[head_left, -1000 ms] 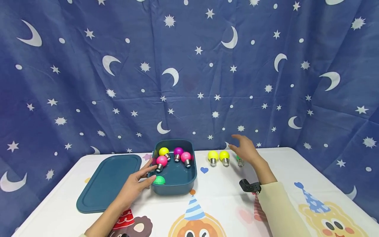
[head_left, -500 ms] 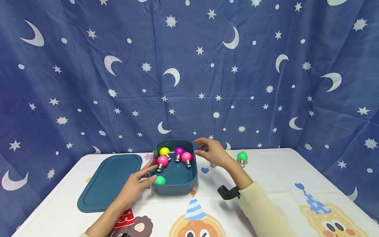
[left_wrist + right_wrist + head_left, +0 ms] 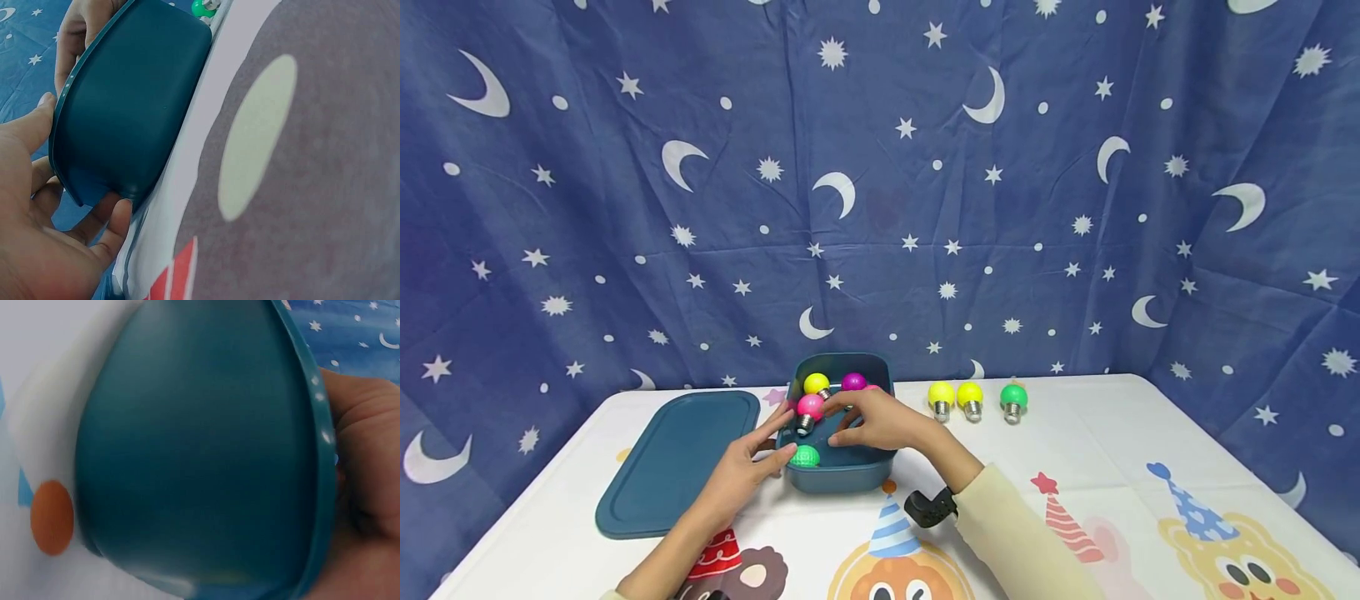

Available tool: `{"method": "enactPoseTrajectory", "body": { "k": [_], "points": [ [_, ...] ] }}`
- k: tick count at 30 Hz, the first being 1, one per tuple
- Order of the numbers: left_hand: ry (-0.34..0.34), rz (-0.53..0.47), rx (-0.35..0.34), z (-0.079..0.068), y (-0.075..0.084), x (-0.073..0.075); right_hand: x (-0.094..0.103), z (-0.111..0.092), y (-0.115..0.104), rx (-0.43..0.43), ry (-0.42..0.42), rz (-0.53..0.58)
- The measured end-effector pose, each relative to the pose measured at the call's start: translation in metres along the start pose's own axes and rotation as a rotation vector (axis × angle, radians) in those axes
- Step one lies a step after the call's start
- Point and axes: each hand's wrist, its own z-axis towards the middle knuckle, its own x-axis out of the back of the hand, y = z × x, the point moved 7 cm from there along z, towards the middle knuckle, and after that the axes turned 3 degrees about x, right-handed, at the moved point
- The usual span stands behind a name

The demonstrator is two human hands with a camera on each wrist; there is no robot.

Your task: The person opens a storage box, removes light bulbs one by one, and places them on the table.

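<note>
My left hand [image 3: 748,467] holds the left wall of a dark teal box [image 3: 842,479]; in the left wrist view its thumb lies at the rim and other fingers press the outer wall. Over the inside of the box is my right hand [image 3: 876,421], thumb and forefinger apart, nothing visible between them. Its forefinger is close to a pink light bulb [image 3: 810,406]. Also inside are a yellow bulb [image 3: 816,383], a purple bulb [image 3: 853,382], a ridged green piece [image 3: 805,456] and another pink bulb [image 3: 872,387], mostly hidden behind the right hand.
Right of the box, a row on the table has two yellow bulbs [image 3: 941,393] and a green bulb [image 3: 1013,396]. A flat teal lid [image 3: 681,458] lies to the left. A blue star-patterned curtain [image 3: 880,208] hangs behind the table.
My right hand has swept left from beside the green bulb, past the yellow bulbs and the box's right rim, to the inside of the box. The left hand stays in place.
</note>
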Motion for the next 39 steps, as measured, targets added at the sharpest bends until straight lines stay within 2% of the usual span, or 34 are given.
{"method": "enactPoseTrajectory", "body": {
  "k": [6, 21, 29, 39],
  "points": [
    [-0.005, 0.004, -0.005, 0.001, -0.001, 0.0, -0.016, 0.01, -0.004, 0.049, -0.106, -0.002],
    [-0.012, -0.008, 0.017, 0.002, -0.002, -0.001, -0.033, 0.021, -0.008, 0.078, -0.199, -0.089],
    [-0.007, -0.008, 0.01, 0.002, -0.002, 0.0, -0.038, 0.027, -0.011, 0.071, -0.206, -0.112],
    [-0.001, -0.017, 0.01, 0.001, -0.005, 0.001, -0.029, 0.022, -0.005, 0.016, -0.152, -0.091]
  ]
}}
